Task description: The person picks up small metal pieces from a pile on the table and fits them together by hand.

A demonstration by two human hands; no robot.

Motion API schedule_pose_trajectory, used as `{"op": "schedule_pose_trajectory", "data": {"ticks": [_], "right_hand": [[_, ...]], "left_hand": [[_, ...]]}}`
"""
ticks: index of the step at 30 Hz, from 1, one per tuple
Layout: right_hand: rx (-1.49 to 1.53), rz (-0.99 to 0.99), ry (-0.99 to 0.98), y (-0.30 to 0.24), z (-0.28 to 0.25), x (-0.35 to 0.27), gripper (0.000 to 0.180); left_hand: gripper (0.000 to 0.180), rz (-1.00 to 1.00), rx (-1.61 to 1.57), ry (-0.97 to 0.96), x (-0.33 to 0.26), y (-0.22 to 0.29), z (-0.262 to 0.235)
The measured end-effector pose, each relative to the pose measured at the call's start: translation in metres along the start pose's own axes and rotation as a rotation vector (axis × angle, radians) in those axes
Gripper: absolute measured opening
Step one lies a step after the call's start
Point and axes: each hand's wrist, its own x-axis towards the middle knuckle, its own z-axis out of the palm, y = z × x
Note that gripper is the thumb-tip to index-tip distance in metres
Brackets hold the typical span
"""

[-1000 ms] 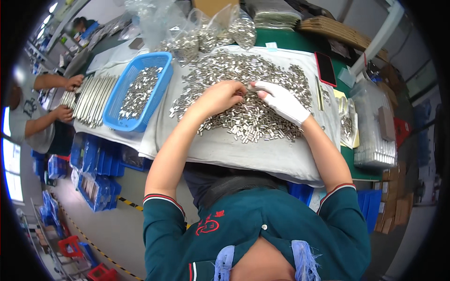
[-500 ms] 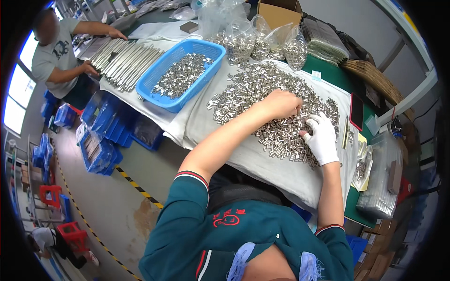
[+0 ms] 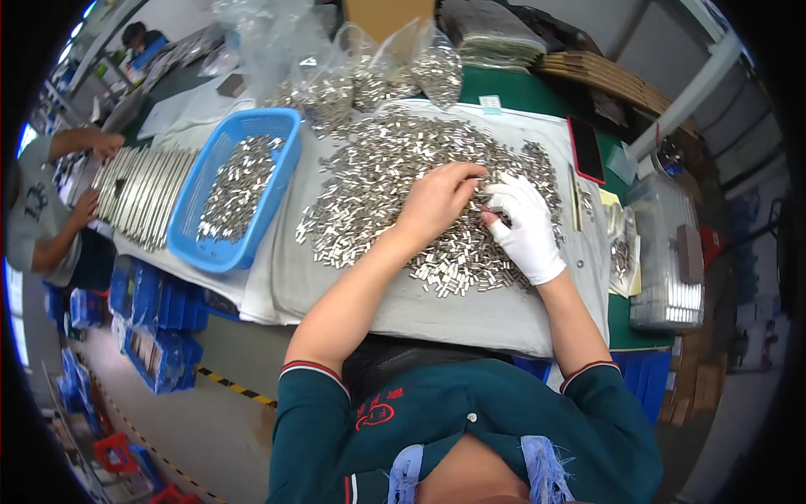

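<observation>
Curled over pieces (image 3: 382, 185) with left hand (image 3: 437, 203) and right hand (image 3: 527, 228); can't tell if pinching any. Work low, handle singly, avoid scattering.

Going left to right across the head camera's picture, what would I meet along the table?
Metal rods, blue basket, bare left hand over small metal pieces, gloved right hand, red-edged phone, clear plastic containers.

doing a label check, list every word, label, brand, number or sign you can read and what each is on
No text reads clearly.
Green shirt: red emblem, too small to read.
Co-worker's grey shirt: dark print, too blurred.
Tag behind the metal pieces: too small.
Phone: dark screen, no text.
</observation>
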Motion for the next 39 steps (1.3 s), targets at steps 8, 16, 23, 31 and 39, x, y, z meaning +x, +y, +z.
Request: {"op": "schedule_pose_trajectory", "data": {"ticks": [8, 16, 23, 31, 39], "right_hand": [[0.898, 0.870, 0.032, -0.012, -0.016, -0.010, 0.023], [1.079, 0.986, -0.041, -0.014, -0.022, -0.009, 0.024], [1.096, 0.973, -0.047, -0.015, -0.021, -0.008, 0.025], [1.209, 1.009, -0.132, -0.009, -0.021, -0.011, 0.026], [1.357, 1.022, -0.225, -0.006, -0.024, -0.010, 0.021]], "left_hand": [[0.017, -0.427, -0.774, -0.222, 0.001, 0.022, 0.000], [0.017, -0.352, -0.833, -0.209, -0.007, 0.029, 0.007], [0.016, -0.315, -0.824, -0.179, -0.010, 0.024, 0.010], [0.017, 0.178, -0.122, -0.053, -0.008, 0.027, 0.007], [0.013, 0.118, -0.131, -0.045, -0.006, 0.032, 0.004]]}}
